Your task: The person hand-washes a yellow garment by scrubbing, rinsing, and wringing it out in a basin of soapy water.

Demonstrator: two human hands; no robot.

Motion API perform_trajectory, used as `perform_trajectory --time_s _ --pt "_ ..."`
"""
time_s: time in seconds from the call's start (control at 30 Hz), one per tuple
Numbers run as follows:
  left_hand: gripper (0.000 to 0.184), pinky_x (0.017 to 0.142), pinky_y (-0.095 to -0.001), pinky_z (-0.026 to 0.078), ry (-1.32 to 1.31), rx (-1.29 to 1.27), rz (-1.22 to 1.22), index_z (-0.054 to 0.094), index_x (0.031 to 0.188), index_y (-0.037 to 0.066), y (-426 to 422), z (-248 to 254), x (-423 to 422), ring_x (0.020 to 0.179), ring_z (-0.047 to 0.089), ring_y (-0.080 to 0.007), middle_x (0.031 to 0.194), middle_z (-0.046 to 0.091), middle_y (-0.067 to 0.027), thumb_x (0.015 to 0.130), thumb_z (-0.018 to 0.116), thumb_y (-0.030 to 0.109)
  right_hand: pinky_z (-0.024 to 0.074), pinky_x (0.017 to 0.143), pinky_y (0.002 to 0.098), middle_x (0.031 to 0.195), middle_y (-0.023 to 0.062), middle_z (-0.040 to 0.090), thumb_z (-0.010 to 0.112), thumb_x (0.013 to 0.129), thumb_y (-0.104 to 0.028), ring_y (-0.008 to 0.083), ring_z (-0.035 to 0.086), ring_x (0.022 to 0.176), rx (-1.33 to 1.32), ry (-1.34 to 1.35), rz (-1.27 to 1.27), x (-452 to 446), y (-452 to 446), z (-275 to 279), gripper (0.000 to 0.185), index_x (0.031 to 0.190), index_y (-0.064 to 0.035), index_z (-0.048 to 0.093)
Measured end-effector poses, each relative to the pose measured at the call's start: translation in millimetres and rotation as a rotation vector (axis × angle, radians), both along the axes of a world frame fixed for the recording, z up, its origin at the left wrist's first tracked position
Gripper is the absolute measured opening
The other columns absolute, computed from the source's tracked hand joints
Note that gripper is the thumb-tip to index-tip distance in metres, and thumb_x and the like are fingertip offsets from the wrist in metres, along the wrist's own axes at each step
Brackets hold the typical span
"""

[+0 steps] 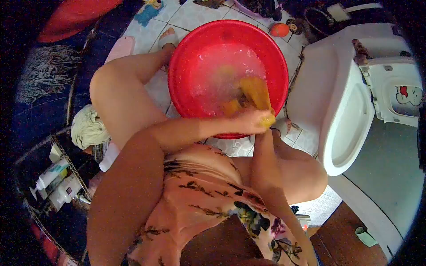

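Observation:
A yellow cloth (256, 92) is wet and bunched, partly in the cloudy water of a large red basin (175, 75). My left hand (249, 120) is closed around one end of it at the basin's near right rim. My right hand (264, 129) meets the left at the same spot, and a bit of yellow shows between the fingers. Much of the right hand is hidden behind the left, but it appears closed on the cloth too. More yellow fabric lies under the suds, its outline blurred.
A white toilet (341, 128) with its lid raised stands at the right. Bottles (64, 190) fill a rack at the lower left, near a pale bundled cloth (88, 127). A grey mop head (49, 73) lies at the left. An orange round object (279, 30) sits behind the basin on white tiles.

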State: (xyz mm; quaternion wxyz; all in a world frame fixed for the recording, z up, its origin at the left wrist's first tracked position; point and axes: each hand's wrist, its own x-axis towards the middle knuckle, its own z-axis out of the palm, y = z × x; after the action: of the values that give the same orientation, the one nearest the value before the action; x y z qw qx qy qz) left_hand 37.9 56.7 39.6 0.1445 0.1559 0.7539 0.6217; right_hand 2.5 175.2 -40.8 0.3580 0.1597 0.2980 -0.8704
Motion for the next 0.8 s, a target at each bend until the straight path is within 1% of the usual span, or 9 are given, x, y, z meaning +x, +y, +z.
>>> perform_trajectory --time_s 0.1,0.2,0.3,0.37,0.5,0.57,0.6,0.7,0.8 --pt "0.028 0.068 -0.0404 0.044 0.089 -0.217 -0.134 0.054 0.091 0.004 6 41 6 0.078 0.057 -0.0329 0.084 0.057 -0.0176 0.077 0.055 0.028 0.0393 0.086 0.0394 0.111 0.0085 0.048 0.042 0.081 -0.041 0.0232 0.047 0.101 -0.108 0.079 -0.097 13 -10 25 0.045 0.114 -0.0112 0.044" --pt "0.026 0.069 -0.0405 0.044 0.294 -0.247 -0.066 0.056 0.088 0.006 11 -54 -25 0.079 0.056 -0.0332 0.086 0.058 -0.0173 0.081 0.05 0.03 0.042 0.083 0.0363 0.104 0.007 0.052 0.044 0.083 -0.03 0.0215 0.051 0.094 -0.131 0.082 -0.152 7 -27 35 0.032 0.107 -0.0092 0.048" --pt "0.024 0.072 -0.0403 0.043 -0.05 -0.267 0.423 0.058 0.086 0.007 -36 -54 -58 0.08 0.056 -0.0318 0.086 0.057 -0.0158 0.081 0.048 0.029 0.0439 0.081 0.0341 0.099 0.006 0.055 0.046 0.084 -0.022 0.02 0.053 0.09 0.029 0.031 -0.227 8 -43 52 0.024 0.103 -0.0082 0.05" --pt "0.024 0.073 -0.0405 0.043 0.028 -0.24 0.451 0.06 0.086 0.008 -30 -42 -56 0.081 0.055 -0.0312 0.086 0.057 -0.0152 0.079 0.049 0.029 0.0439 0.08 0.0338 0.099 0.0061 0.055 0.046 0.083 -0.019 0.0193 0.053 0.091 0.254 -0.021 -0.28 12 -52 63 0.025 0.105 -0.0088 0.049" --pt "0.027 0.068 -0.0403 0.044 0.372 -0.264 0.183 0.061 0.08 0.009 7 9 -8 0.077 0.056 -0.0303 0.082 0.058 -0.014 0.077 0.048 0.033 0.0443 0.082 0.0348 0.105 0.0066 0.054 0.044 0.084 -0.033 0.0206 0.053 0.096 -0.397 0.429 -0.295 22 -17 -6 0.038 0.113 -0.0088 0.045" --pt "0.024 0.072 -0.0408 0.043 0.395 -0.225 0.214 0.061 0.083 0.009 16 -7 -9 0.081 0.055 -0.032 0.087 0.058 -0.0152 0.077 0.05 0.029 0.0446 0.08 0.0363 0.102 0.0074 0.054 0.043 0.083 -0.038 0.0213 0.054 0.092 -0.129 0.202 -0.212 21 -30 72 0.038 0.108 -0.0087 0.049" --pt "0.023 0.075 -0.0411 0.042 0.406 -0.207 0.231 0.061 0.085 0.008 18 -17 -11 0.083 0.054 -0.0328 0.089 0.058 -0.0158 0.076 0.051 0.027 0.0444 0.081 0.0369 0.104 0.0081 0.054 0.042 0.084 -0.036 0.0222 0.054 0.093 -0.091 0.168 -0.212 14 -25 50 0.037 0.108 -0.0082 0.049" --pt "0.029 0.07 -0.0411 0.043 -0.018 -0.459 0.365 0.061 0.086 0.009 -20 -48 -49 0.079 0.056 -0.031 0.09 0.058 -0.0171 0.078 0.048 0.034 0.0445 0.082 0.038 0.105 0.0089 0.053 0.042 0.084 -0.03 0.0239 0.054 0.095 0.081 0.066 -0.22 4 -18 29 0.034 0.108 -0.0066 0.048" --pt "0.039 0.075 -0.0389 0.042 -0.231 -0.168 0.34 0.06 0.094 0.008 -73 -99 -60 0.089 0.056 -0.027 0.097 0.059 -0.0138 0.08 0.044 0.041 0.0467 0.078 0.0375 0.097 0.0079 0.055 0.045 0.081 -0.016 0.0231 0.057 0.087 0.299 0.079 -0.279 1 -38 85 0.026 0.104 -0.0042 0.048"
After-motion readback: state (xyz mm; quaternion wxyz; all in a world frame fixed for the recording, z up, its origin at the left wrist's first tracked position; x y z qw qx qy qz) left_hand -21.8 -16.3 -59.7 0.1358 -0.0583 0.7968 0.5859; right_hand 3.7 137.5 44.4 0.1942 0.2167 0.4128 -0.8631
